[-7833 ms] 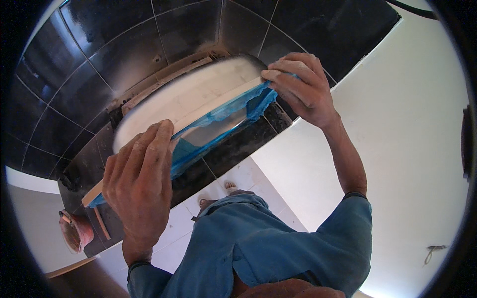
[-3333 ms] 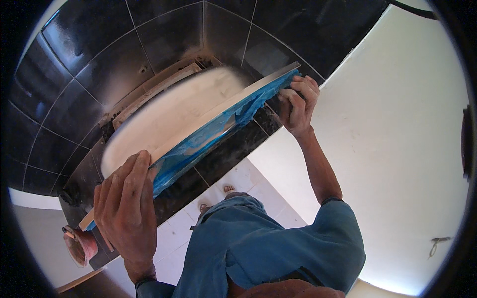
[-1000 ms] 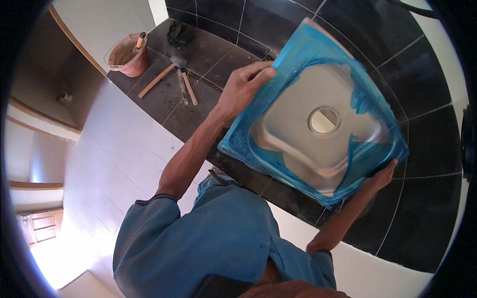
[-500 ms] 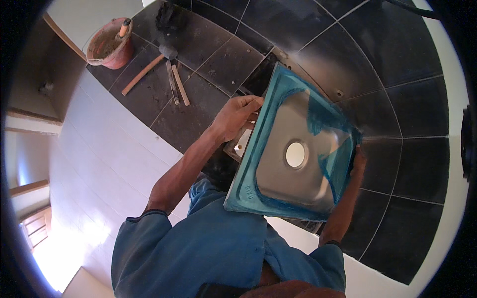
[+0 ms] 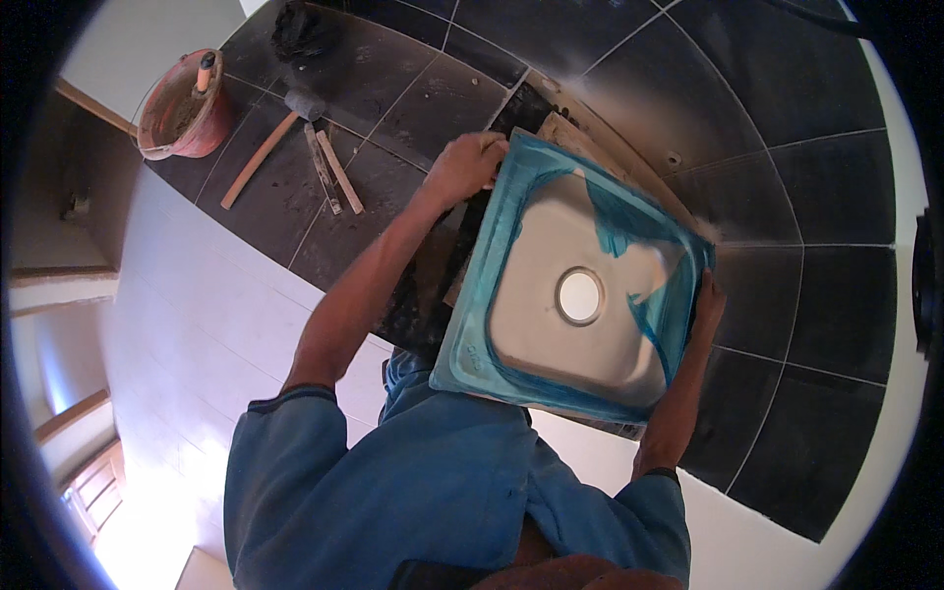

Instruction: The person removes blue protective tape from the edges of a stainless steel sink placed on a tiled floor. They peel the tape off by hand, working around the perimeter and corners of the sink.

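A square stainless-steel sink [image 5: 531, 320] with a round drain hole is held tilted over the dark tiled counter in front of my body. Torn blue protective film [image 5: 477, 315] covers its rim and part of its right inner wall. My left hand [image 5: 465, 169] is closed on the left rim near the far corner. Round the right rim my right hand [image 5: 709, 303] is closed, its fingers partly hidden by the edge. Beneath the sink, a dark gap and part of a wooden piece [image 5: 590, 146] show at its far side.
On the tiled counter [image 5: 413, 103] to the left lie a mallet [image 5: 261, 157] and two narrow strips [image 5: 339, 172]. Farther off stand a red bucket [image 5: 192, 128] with a tool handle in it and a crumpled black bag [image 5: 298, 34]. A black-tiled wall [image 5: 728, 187] rises close on the right.
My left hand has shifted along the rim toward the far corner. The sink has turned slightly, and the pale piece seen beside it is now covered. The whole view has shifted a little.
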The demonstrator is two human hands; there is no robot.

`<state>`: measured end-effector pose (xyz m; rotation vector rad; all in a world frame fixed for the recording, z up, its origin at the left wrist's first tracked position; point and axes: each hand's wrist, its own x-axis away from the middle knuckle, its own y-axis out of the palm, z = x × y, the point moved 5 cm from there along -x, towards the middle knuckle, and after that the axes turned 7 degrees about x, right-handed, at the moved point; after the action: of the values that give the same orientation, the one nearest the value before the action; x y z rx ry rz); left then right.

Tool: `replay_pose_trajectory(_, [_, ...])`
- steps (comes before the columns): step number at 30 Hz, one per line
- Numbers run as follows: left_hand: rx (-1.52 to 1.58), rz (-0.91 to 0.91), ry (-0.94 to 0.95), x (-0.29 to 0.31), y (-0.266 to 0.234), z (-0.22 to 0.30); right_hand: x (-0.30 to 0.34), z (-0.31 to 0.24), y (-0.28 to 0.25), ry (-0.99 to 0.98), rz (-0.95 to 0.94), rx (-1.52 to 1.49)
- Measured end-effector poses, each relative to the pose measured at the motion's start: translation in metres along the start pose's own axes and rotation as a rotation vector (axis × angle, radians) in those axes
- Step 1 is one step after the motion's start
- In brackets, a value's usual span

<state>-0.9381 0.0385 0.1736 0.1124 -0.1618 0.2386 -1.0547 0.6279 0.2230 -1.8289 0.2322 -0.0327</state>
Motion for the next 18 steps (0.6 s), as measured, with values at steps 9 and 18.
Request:
replay_pose_trajectory(9, [-0.998,-0.168,-0.088,-0.093,0.017,0.0,0.001,0.012,0.019,0.065,-0.049,-0.066])
replay_pose_trajectory(18, [-1.225,-0.321,0.057,-0.095,0.037,0.016,-0.002,0.033,0.038,0.145,-0.096,-0.021])
